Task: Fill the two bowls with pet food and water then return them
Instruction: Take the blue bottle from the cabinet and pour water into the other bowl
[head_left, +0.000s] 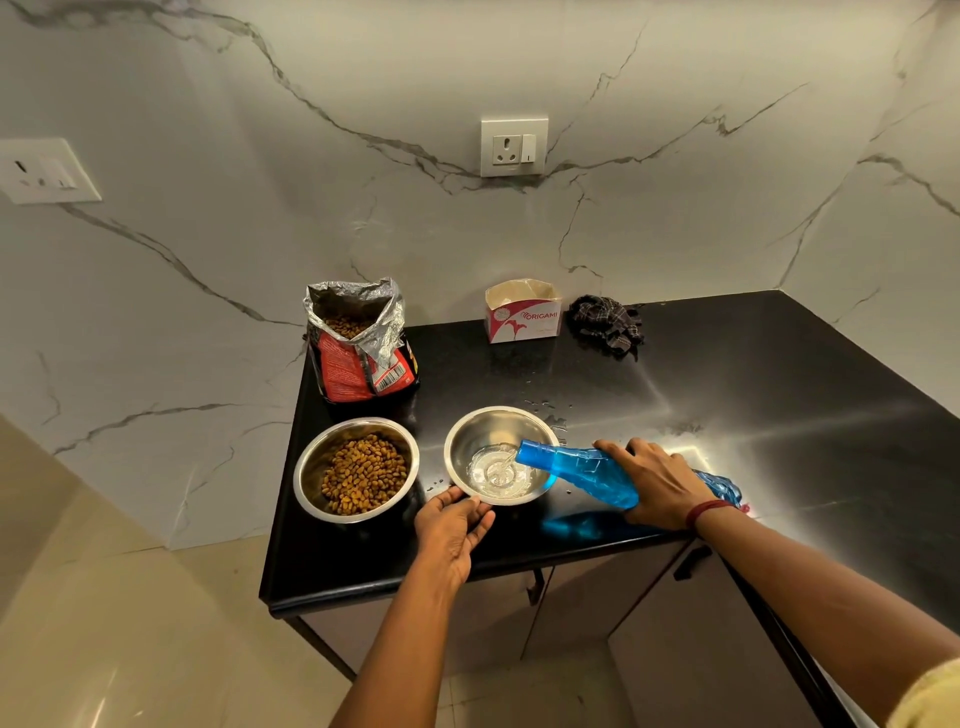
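Observation:
Two steel bowls stand side by side on the black counter (727, 374). The left bowl (311, 467) holds brown kibble. The right bowl (478, 431) has a shallow pool of water in it. My right hand (654, 483) grips a blue plastic bottle (576, 465), tipped almost flat with its open mouth over the right bowl, and water runs out of it. My left hand (452, 525) holds the near rim of the right bowl. An open red pet food bag (358, 358) with a silver lining stands behind the left bowl.
A small open cardboard box (522, 314) and a dark checked cloth (605, 322) sit at the back by the marble wall. Water drops lie on the counter near the right bowl. The counter's left and front edges are close to the bowls. Cabinet doors are below.

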